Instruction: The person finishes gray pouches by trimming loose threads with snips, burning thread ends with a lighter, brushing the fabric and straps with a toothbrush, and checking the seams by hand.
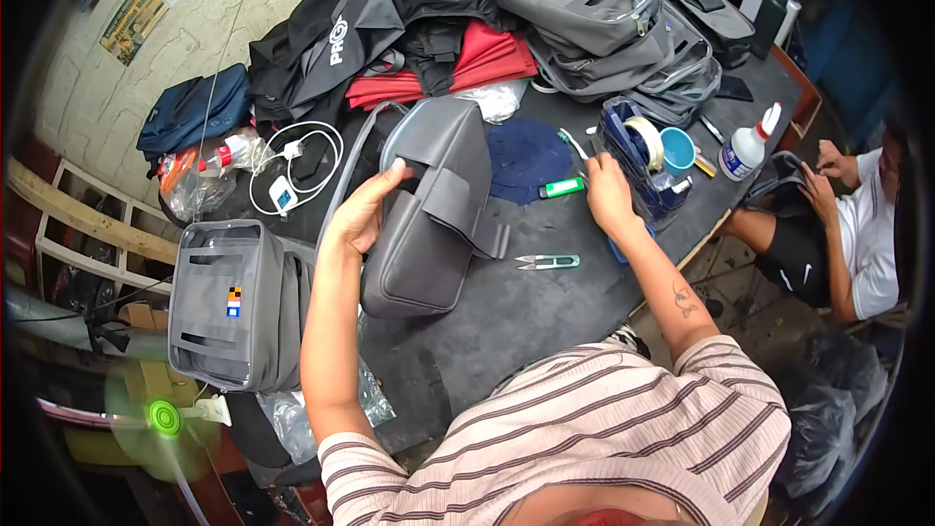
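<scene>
By the near left corner of the worktable, a crumpled clear plastic bag sits beside a gray bag with a flag patch. Farther in, left of the middle, the gray backpack is held tilted, its lower end apparently resting on the surface, with a wide loose-ended band across its panel. The left hand grips its left side near the upper part; some fingers are hidden. A firm hold there should steady it, though squeezing hard could crease the panel.

Just right of the backpack lie thread snips, tips toward it, so any turn of the backpack is best made clear of those points, with the loose band kept from snagging them. Toward the right edge, the right hand is at the blue caddy, fingers curled; whether they hold anything I cannot tell. The caddy is crowded, with a tape roll inside and a turquoise bowl close by, so a small, upright motion of that hand would disturb least.

Beside that hand lie a green lighter-like item and a toothbrush. Nearer the right edge stands a white glue-type bottle, best left unbumped; stacked gray bags fill the far right corner
</scene>
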The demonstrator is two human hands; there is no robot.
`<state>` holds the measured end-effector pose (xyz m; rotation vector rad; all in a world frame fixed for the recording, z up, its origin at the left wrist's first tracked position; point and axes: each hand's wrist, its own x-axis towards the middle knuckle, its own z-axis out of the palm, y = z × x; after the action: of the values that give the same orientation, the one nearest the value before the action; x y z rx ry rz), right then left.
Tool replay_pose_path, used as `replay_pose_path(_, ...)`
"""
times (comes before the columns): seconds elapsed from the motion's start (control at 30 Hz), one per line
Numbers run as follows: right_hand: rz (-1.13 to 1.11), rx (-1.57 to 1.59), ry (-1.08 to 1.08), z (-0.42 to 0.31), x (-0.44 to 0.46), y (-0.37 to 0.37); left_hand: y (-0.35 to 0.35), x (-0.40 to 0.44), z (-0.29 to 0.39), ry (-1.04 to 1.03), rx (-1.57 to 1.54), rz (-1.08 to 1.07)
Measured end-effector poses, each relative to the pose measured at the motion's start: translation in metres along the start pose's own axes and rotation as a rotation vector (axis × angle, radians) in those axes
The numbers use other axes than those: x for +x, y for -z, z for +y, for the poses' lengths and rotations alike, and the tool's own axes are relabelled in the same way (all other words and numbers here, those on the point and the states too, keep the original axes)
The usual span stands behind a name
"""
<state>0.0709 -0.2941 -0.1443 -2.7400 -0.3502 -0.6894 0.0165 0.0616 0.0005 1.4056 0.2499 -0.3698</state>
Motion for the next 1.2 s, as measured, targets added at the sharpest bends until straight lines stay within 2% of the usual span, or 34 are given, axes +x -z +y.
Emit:
replay_pose_path(0.03, 0.001, 0.000, 0.002, 0.002, 0.006, -0.009, -0.007, -0.004, 0.002, 0.016, 0.011, 0.015)
replay_pose_path(0.13, -0.034, -0.420, 0.000, 0.003, 0.024, -0.041, -0.009, -0.006, 0.005, -0.060, 0.043, -0.028)
replay_pose_path(0.2, -0.084, -0.442, -0.009, 0.002, 0.031, -0.051, -0.018, -0.012, 0.011, -0.166, 0.080, -0.025)
replay_pose_path(0.3, -0.136, -0.454, 0.001, 0.002, 0.044, -0.057, -0.020, -0.016, 0.013, -0.304, -0.058, -0.207)
replay_pose_path(0.37, -0.126, -0.243, -0.035, 0.004, 0.054, -0.054, -0.027, -0.023, 0.009, -0.262, -0.186, -0.103)
replay_pose_path(0.43, -0.076, 0.161, -0.072, -0.009, 0.068, -0.013, -0.015, -0.015, -0.003, -0.194, -0.356, -0.222)
replay_pose_path(0.5, 0.049, 0.624, 0.052, -0.020, 0.086, 0.021, -0.007, -0.007, -0.014, -0.148, -0.466, -0.306)
replay_pose_path(0.57, 0.075, 0.869, 0.052, -0.042, 0.104, 0.051, -0.003, 0.001, -0.022, -0.119, -0.533, -0.327)
replay_pose_path(0.63, 0.006, 1.007, 0.341, -0.068, 0.108, 0.078, -0.012, -0.004, -0.016, -0.124, -0.587, -0.412)
replay_pose_path(0.7, -0.204, 0.761, 0.656, -0.106, 0.101, 0.111, -0.011, 0.000, -0.019, -0.119, -0.582, -0.445)
replay_pose_path(0.73, -0.146, 0.612, 0.856, -0.121, 0.101, 0.120, -0.011, 0.001, -0.020, -0.117, -0.585, -0.443)
replay_pose_path(0.8, -0.242, 0.634, 0.825, -0.114, 0.120, 0.098, -0.013, 0.001, -0.024, -0.107, -0.560, -0.344)
replay_pose_path(0.83, -0.273, 0.656, 0.767, -0.111, 0.131, 0.095, -0.028, -0.011, -0.011, -0.113, -0.490, -0.201)
replay_pose_path(0.87, -0.240, 0.651, 0.763, -0.110, 0.135, 0.095, -0.029, -0.011, -0.012, -0.118, -0.502, -0.243)
replay_pose_path(0.93, -0.160, 0.617, 0.986, -0.124, 0.127, 0.106, -0.029, -0.006, -0.015, -0.143, -0.542, -0.337)
replay_pose_path(0.97, -0.198, 0.512, 1.022, -0.132, 0.120, 0.113, -0.030, -0.006, -0.016, -0.165, -0.498, -0.325)
replay_pose_path(1.1, -0.183, 0.511, 0.912, -0.111, 0.140, 0.105, -0.033, -0.009, -0.015, -0.146, -0.423, -0.253)
replay_pose_path(1.13, -0.165, 0.510, 0.942, -0.113, 0.136, 0.106, -0.034, -0.009, -0.013, -0.132, -0.410, -0.210)
replay_pose_path(1.2, -0.145, 0.437, 1.010, -0.126, 0.119, 0.112, -0.031, -0.003, -0.017, -0.146, -0.440, -0.287)
